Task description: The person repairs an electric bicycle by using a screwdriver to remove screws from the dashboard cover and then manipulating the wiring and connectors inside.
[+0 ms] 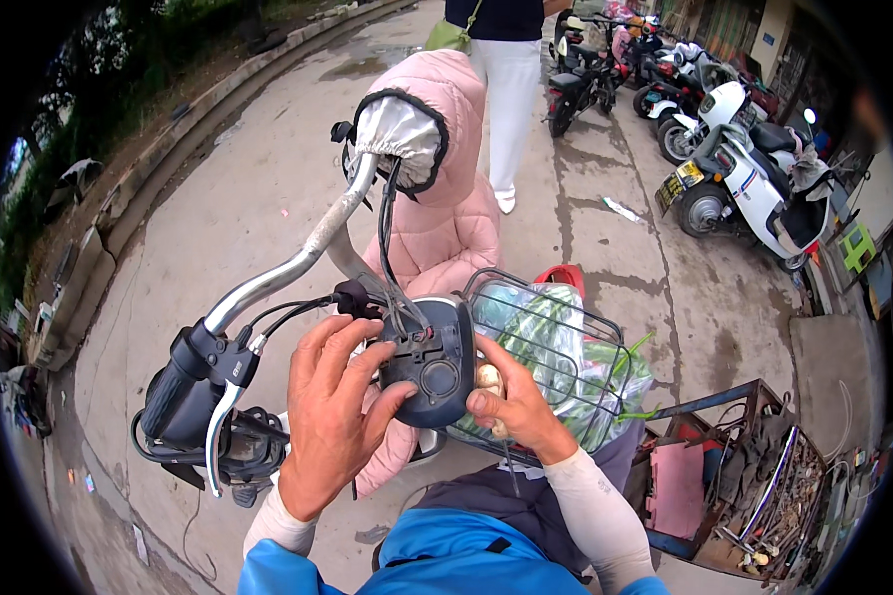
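In the middle is a black plastic housing at the front of an electric bike, with a round recess and wires running into its top. My left hand grips its left side, thumb at the lower edge and fingers above. My right hand is closed round a screwdriver with a pale handle, its thin shaft pointing down. The fingers of that hand also touch the housing's right side. The silver handlebar is turned sideways, with a black grip and a silver brake lever at its near end.
Pink quilted covering hangs over the handlebar's far end. A black wire basket holds bagged green vegetables. Beyond stands a person in white trousers. Parked scooters line the right. A metal tray of tools and scraps lies at lower right.
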Demonstrator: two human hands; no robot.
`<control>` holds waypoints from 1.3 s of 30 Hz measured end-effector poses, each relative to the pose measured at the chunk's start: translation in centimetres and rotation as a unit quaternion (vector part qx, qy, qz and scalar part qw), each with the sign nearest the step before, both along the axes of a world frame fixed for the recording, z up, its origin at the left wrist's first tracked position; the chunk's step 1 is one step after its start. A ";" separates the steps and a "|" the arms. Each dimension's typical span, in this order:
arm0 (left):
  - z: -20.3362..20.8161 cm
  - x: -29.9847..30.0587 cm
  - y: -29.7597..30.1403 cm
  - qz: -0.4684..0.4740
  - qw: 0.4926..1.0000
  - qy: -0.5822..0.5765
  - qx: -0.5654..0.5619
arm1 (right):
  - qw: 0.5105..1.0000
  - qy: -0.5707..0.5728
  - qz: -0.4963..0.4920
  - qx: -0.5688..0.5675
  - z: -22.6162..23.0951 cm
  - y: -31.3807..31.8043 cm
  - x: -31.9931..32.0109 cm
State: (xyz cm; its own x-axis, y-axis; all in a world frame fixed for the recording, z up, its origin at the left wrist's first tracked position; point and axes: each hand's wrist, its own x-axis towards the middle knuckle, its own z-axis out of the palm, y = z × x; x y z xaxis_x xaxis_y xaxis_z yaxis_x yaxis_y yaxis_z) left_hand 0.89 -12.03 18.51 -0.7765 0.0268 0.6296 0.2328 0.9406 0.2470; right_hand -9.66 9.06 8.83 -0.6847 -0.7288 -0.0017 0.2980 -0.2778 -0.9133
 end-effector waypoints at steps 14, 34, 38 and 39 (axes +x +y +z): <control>0.5 -2.9 -0.4 -0.055 0.986 0.002 -0.158 | 1.000 0.004 -0.001 -0.015 0.9 0.0 0.5; -1.0 -4.1 -1.1 -0.064 0.985 0.043 -0.155 | 0.999 0.000 -0.003 -0.033 1.2 0.5 0.6; -1.3 -4.9 -1.3 -0.071 0.995 0.017 -0.070 | 0.999 -0.012 -0.007 -0.048 0.6 0.7 0.6; -1.4 -5.0 -1.3 -0.080 0.996 0.012 -0.030 | 0.999 -0.010 -0.014 -0.048 0.5 0.6 0.5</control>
